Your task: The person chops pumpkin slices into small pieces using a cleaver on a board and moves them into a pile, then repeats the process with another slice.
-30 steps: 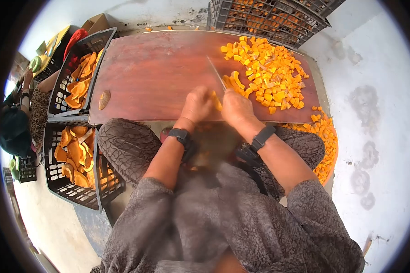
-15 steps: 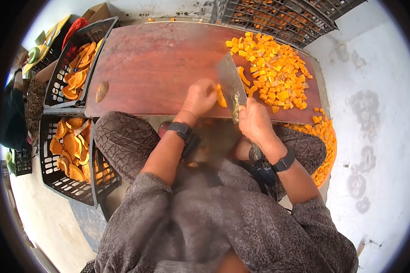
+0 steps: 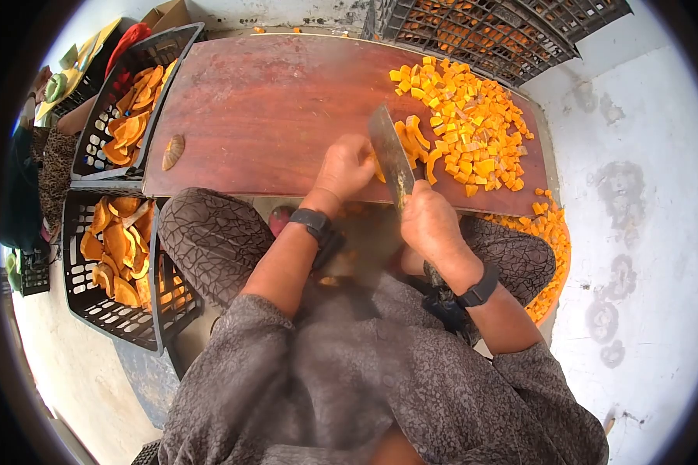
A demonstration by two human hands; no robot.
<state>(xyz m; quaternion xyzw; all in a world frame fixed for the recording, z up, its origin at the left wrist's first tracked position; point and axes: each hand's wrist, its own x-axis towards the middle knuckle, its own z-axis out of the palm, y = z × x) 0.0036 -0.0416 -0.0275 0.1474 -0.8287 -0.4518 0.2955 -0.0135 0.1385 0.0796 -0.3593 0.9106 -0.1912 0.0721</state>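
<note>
My right hand [image 3: 430, 225] is closed around the handle of a wide cleaver [image 3: 391, 147], its blade standing on edge on the reddish-brown board [image 3: 271, 116]. Just left of the blade, the curled fingers of my left hand [image 3: 347, 165] press on a pumpkin piece [image 3: 379, 167], mostly hidden behind fingers and blade. Several cut pumpkin strips [image 3: 416, 133] lie right of the cleaver. Beyond them a heap of orange pumpkin cubes [image 3: 473, 132] covers the board's right end.
Black crates [image 3: 152, 324] with curved pumpkin slices [image 3: 124, 240] stand at left. A brown shell-like piece [image 3: 174, 153] lies on the board's left. More cubes [image 3: 552, 232] fill a container beside my right knee. Stacked crates [image 3: 481, 35] stand behind; another person [image 3: 58, 155] is at far left.
The cleaver has shifted slightly left and lower, toward my left hand. More cut pumpkin now shows to the right of the blade, and less of the held piece is visible.
</note>
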